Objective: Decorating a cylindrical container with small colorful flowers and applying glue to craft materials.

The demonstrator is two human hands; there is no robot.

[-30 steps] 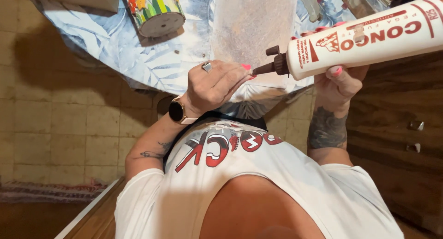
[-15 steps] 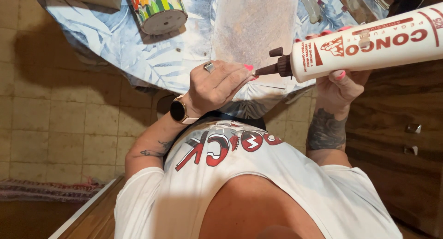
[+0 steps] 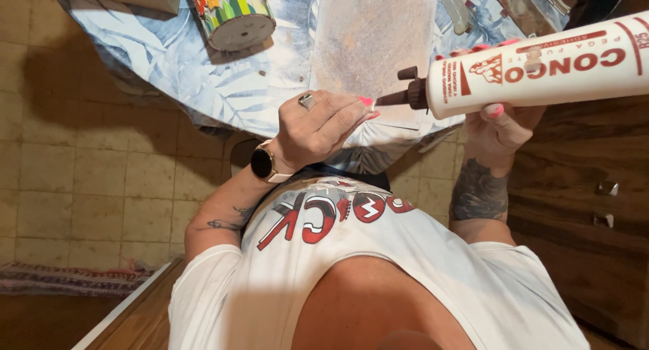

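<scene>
My right hand (image 3: 503, 130) wraps the white glue bottle (image 3: 541, 66), held level above the tabletop (image 3: 203, 66) edge. My left hand (image 3: 318, 127) has its grip pressed together, fingertips (image 3: 365, 103) pinching the bottle's dark nozzle (image 3: 399, 98).

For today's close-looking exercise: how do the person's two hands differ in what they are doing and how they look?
The left hand pinches the dark nozzle; the right hand grips the white bottle from beneath. The left hand has a ring and a wrist watch; the right forearm shows a tattoo. Both have pink nails.
</scene>
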